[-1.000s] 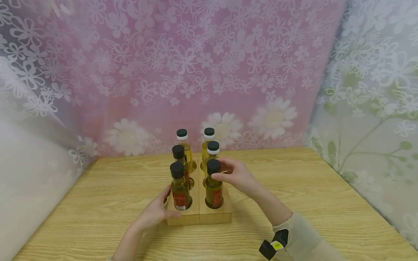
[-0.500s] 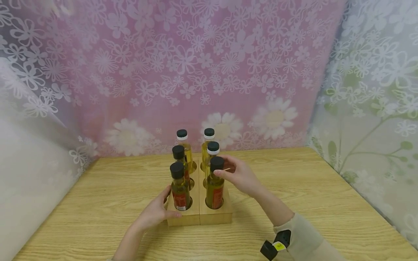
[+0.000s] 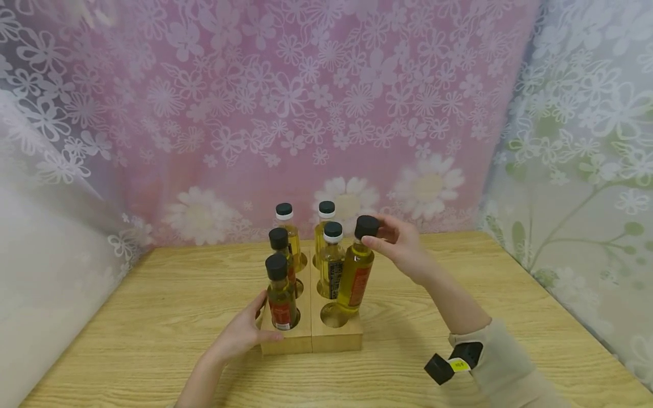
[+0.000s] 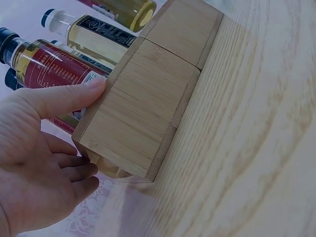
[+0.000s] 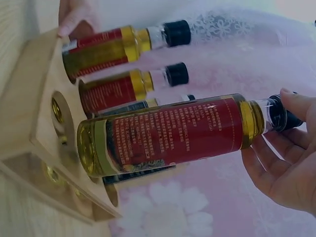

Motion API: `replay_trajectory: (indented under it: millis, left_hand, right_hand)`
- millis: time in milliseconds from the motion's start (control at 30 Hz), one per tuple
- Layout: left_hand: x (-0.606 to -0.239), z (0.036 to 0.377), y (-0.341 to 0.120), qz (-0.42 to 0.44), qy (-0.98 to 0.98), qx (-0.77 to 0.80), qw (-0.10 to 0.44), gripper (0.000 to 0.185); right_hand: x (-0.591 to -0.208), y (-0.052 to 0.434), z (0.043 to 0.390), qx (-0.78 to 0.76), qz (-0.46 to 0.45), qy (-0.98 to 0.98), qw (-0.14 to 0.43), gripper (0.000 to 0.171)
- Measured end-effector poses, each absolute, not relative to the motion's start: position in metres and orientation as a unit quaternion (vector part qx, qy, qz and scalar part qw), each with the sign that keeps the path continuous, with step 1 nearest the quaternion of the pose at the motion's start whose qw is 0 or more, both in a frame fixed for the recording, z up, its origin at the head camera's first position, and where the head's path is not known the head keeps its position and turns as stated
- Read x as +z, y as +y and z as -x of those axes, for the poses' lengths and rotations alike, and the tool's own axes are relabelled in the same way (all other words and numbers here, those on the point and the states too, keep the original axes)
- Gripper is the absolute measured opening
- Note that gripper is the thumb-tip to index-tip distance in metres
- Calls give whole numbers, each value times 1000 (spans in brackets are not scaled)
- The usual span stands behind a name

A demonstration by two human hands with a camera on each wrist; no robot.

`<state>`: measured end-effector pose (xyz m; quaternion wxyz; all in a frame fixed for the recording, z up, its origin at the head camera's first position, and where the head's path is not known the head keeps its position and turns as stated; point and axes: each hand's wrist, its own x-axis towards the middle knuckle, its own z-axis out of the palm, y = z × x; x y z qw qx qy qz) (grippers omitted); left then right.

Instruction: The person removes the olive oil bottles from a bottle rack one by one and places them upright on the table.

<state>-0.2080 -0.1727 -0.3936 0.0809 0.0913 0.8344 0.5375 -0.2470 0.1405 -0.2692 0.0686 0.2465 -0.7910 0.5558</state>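
The right hand [image 3: 403, 246] pinches the black cap of an oil bottle [image 3: 355, 277] between thumb and fingers, holding it tilted just above the front right hole [image 3: 334, 315] of a wooden rack [image 3: 334, 338]; the bottle's base hangs over the hole's rim, whether touching it cannot be told. The bottle bears a red label and holds yellow oil. The left hand [image 3: 240, 334] grips the rack's front left corner, thumb lying along the top edge, fingers curled against the side. Five other bottles [image 3: 280, 292] stand upright in the remaining holes: two with red labels in the left column, one with a dark label behind the empty hole. The rack rests on a light wooden table [image 3: 153, 317] before a flowered curtain [image 3: 306, 102].
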Motion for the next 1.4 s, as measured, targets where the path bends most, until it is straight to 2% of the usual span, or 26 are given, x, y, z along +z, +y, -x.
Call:
replay_trajectory:
  millis: [133, 300, 700, 933, 1400]
  left_hand:
    - [-393, 208, -173, -91, 837, 534, 78, 105]
    - [-393, 207, -173, -86, 838, 533, 80, 105]
    - [-394, 208, -174, -88, 837, 534, 81, 106]
    - [-394, 209, -174, -93, 838, 532, 76, 106]
    - [-396, 210, -174, -98, 838, 531, 72, 106]
  right_hand:
    - [-263, 157, 253, 538, -240, -804, 85, 40]
    - [-264, 182, 262, 535, -225, -811, 73, 45]
    - [-290, 234, 290, 535, -170, -823, 88, 59]
    - [-303, 256, 306, 537, -131, -829, 86, 67]
    - [-318, 285, 329, 532, -94, -838, 77, 72]
